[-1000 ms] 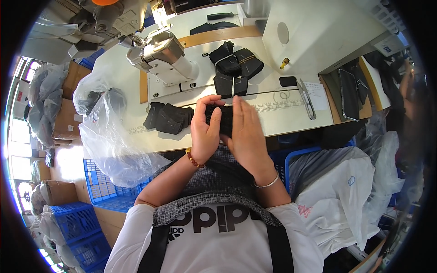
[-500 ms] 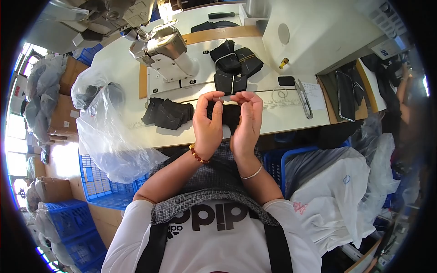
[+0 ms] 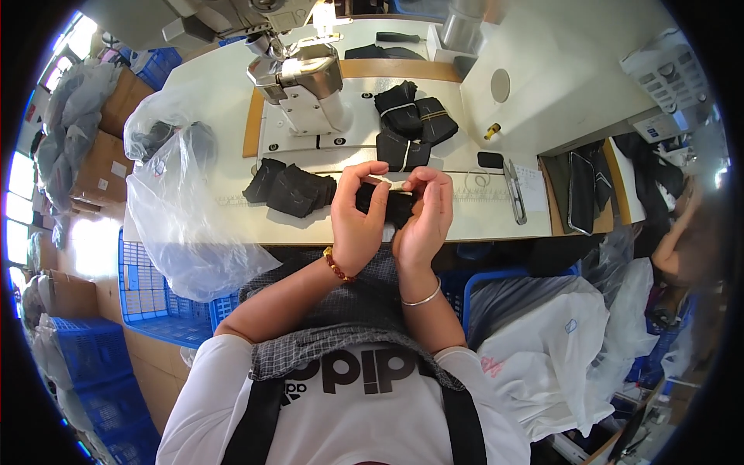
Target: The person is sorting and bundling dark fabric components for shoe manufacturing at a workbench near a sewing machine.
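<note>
Above the table's front edge, my left hand (image 3: 358, 217) and my right hand (image 3: 426, 217) curl around a small stack of black fabric pieces (image 3: 395, 208). My fingers and thumbs press on its ends and far edge, hiding much of it. Left of my left hand lies a fanned pile of black fabric pieces (image 3: 298, 191). Just beyond my fingertips rests a black fabric bundle (image 3: 401, 151) tied with a pale band. Two more tied bundles, one with a light band (image 3: 399, 108) and one with a yellowish band (image 3: 435, 122), sit behind it.
A sewing machine head (image 3: 302, 93) stands beyond the fanned pile. A clear plastic bag (image 3: 186, 209) hangs over the table's left edge. Right of my hands lie a small black object (image 3: 490, 160) and metal snips (image 3: 514, 194). Blue crates (image 3: 167, 310) flank me; another person's arm (image 3: 674, 240) shows far right.
My right fingers have curled further in, and the fabric stack between my hands has tilted. The whole view has shifted slightly, while the bundles and pile stay in place on the table.
</note>
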### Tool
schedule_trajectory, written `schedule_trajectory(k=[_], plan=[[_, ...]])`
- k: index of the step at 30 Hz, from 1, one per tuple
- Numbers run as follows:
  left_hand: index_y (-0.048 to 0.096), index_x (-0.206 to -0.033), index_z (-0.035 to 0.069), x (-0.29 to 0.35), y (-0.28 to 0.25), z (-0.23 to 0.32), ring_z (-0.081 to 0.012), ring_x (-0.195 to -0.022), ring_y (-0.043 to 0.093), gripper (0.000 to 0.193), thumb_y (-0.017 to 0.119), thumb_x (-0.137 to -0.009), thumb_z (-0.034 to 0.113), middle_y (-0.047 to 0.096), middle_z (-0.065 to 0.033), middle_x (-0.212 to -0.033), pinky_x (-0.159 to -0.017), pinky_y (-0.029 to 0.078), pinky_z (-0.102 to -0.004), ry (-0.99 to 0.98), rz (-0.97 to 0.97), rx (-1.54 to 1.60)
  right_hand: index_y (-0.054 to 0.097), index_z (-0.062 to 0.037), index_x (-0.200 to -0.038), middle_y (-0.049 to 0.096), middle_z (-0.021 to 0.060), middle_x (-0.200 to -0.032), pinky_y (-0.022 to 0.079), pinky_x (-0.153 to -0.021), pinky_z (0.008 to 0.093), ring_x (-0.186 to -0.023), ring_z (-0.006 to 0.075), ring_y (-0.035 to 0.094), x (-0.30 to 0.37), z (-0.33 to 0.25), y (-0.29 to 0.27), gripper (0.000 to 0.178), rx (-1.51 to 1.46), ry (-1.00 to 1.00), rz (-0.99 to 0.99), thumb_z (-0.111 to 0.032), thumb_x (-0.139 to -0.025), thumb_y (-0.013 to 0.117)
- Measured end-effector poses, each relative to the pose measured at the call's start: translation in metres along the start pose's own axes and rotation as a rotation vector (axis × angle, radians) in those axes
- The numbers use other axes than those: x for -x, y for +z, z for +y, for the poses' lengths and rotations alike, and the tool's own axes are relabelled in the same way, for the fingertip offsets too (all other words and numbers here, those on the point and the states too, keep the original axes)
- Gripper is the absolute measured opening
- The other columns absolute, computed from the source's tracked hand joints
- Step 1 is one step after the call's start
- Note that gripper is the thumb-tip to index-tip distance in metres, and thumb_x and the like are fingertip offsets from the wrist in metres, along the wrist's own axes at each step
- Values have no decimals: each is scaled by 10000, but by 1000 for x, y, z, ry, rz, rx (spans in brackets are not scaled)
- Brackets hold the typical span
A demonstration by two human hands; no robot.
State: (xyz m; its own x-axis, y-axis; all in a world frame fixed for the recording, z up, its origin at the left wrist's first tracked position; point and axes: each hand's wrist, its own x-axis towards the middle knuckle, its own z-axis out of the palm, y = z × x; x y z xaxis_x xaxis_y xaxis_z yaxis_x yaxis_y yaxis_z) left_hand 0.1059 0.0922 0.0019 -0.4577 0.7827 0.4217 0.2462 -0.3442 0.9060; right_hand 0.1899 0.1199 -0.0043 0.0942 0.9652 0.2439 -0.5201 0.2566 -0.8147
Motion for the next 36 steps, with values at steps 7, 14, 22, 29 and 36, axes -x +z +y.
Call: schedule_trajectory(k=[7,14,22,29,36], plan=[[624,-1131,-13,4,-3,8,-136,-1004,647,178,574,-963,-43,687,-80,-1049,-912,498,-279,-65,-102,17,595,-8,-1035,577,37,-968,421,-856,258,-893,119,520,1,-3,0,190,-7,46,-25,-109,-1050,435],[665,-1101,1,2,-4,12,-104,-918,627,162,624,-945,-19,660,-38,-929,-838,504,-257,-87,-63,-35,597,-11,-1004,571,33,-914,422,-808,253,-846,107,508,-1,-7,3,180,-42,100,1,-103,-1044,447],[668,-1072,-3,-8,-4,-1,-152,-917,653,147,625,-932,-18,689,-92,-975,-849,519,-287,-108,9,69,594,-8,-1002,570,45,-925,422,-806,266,-833,121,515,-8,-6,2,189,-58,21,48,-122,-1046,449],[664,-1096,18,-8,2,-4,-106,-836,614,136,582,-988,12,652,-36,-908,-781,496,-252,-65,-49,-21,582,-2,-1073,581,69,-982,447,-873,287,-900,144,546,-9,-6,-9,222,-11,71,-101,-162,-1066,428],[650,-1097,12,-10,-3,-2,-90,-832,603,132,553,-1015,48,642,-28,-905,-781,495,-249,-129,-56,28,406,40,-1436,490,194,-1324,390,-1076,448,-1236,359,502,-12,-49,-36,819,777,-213,-817,-191,-757,800]])
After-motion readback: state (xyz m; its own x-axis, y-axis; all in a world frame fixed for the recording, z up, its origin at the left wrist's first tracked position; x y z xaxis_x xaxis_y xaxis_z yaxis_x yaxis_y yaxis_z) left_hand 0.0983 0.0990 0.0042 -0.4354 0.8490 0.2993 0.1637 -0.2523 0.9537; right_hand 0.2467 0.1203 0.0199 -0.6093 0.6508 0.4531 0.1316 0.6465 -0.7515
